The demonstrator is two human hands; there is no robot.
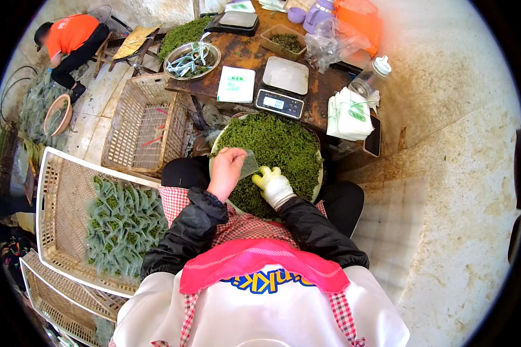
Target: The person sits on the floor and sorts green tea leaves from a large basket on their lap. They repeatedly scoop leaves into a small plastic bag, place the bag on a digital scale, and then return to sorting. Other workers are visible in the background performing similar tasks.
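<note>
A wide, shallow basin (320, 169) sits at my lap, heaped with fine green plant bits (272, 139). My bare left hand (227, 169) is closed on the edge of a small, pale green mesh bag (249, 165) above the heap. Beside the bag, my right hand (274, 185) wears a white glove with yellowish fingertips. Its fingers are curled down at the heap, and what they hold, if anything, is hidden.
At left, a pale crate (63, 231) holds rows of filled mesh bags (124, 225); another crate (139, 127) stands beyond. The wooden table (237, 55) ahead bears a digital scale (283, 87), a metal bowl (192, 60) and white packets (351, 114). A person (72, 43) crouches far left.
</note>
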